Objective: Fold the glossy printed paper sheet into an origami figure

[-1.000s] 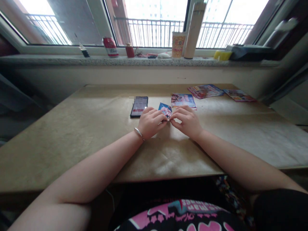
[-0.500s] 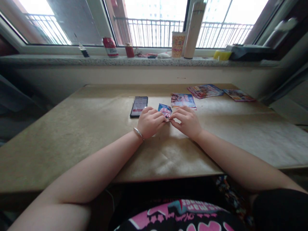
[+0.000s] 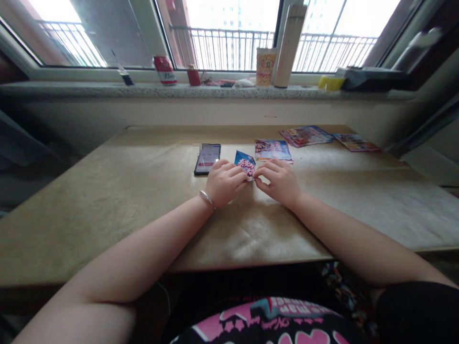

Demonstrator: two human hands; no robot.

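A small folded sheet of printed paper (image 3: 245, 161), blue with red and white lettering and a pointed top, is between my hands near the middle of the table. My left hand (image 3: 225, 181), with a silver bracelet at the wrist, has its fingers closed on the paper's lower left. At its lower right edge, my right hand (image 3: 278, 180) pinches the paper between thumb and fingertips. My fingers hide the lower part of the paper. Just left of my left hand lies a phone (image 3: 208, 158) with its screen lit.
Behind my right hand lies a stack of printed sheets (image 3: 273, 150). Farther back right are more printed sheets (image 3: 306, 135) and another pile (image 3: 356, 142). A can (image 3: 165, 70), a paper cup (image 3: 265, 67) and yellow tape (image 3: 331, 83) stand on the windowsill (image 3: 215, 92) beyond the table (image 3: 143, 191).
The folded paper has turned slightly, its pointed top shifting a little left and up. My right fingertips have moved slightly right. Phone and stacks stay put.
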